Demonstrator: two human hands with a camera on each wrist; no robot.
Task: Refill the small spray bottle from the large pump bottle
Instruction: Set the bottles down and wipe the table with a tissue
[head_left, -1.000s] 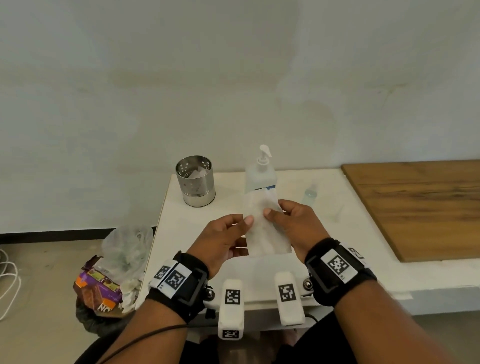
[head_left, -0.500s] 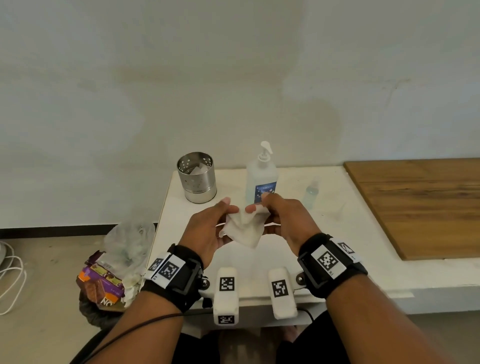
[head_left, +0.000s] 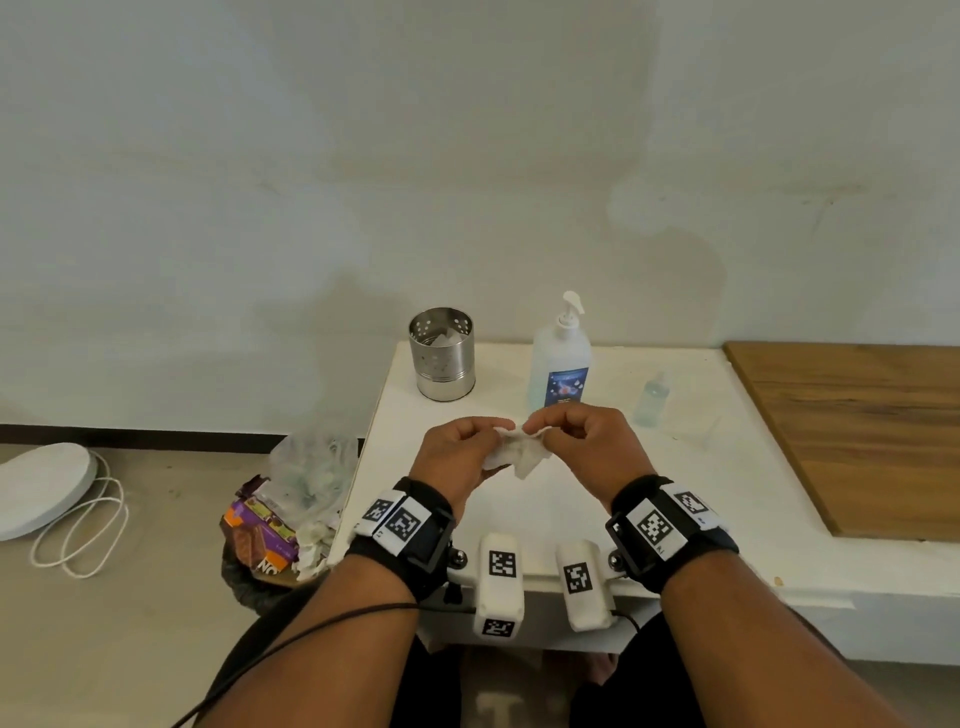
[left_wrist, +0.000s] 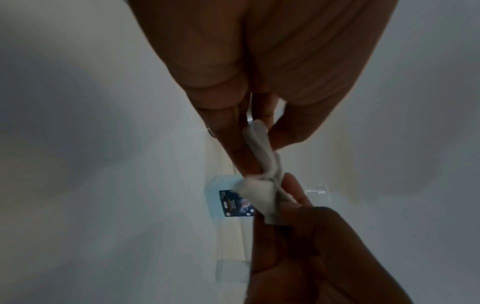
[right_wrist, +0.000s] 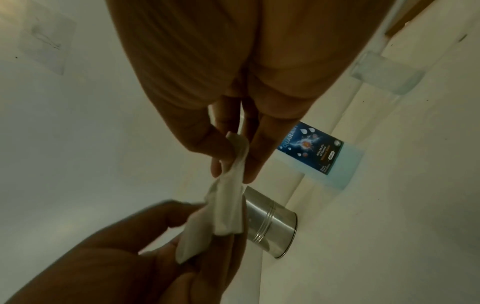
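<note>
The large pump bottle (head_left: 560, 364) with a blue label stands at the back of the white table (head_left: 571, 499); its label also shows in the wrist views (left_wrist: 233, 203) (right_wrist: 311, 152). To its right stands the small clear spray bottle (head_left: 652, 399), upright. Over the table's middle, both hands pinch a crumpled white tissue (head_left: 519, 451) (left_wrist: 259, 164) (right_wrist: 228, 197). My left hand (head_left: 467, 447) holds its left end, my right hand (head_left: 571, 436) its right end. Neither hand touches a bottle.
A perforated steel cup (head_left: 441, 353) with tissue inside stands left of the pump bottle. A wooden board (head_left: 857, 431) covers the table's right side. On the floor at left sit a bin bag with wrappers (head_left: 280, 519) and a white disc with a cord (head_left: 41, 488).
The tissue, held flat between both hands a second ago, is now bunched up. Both hands have come closer together and the view has shifted right.
</note>
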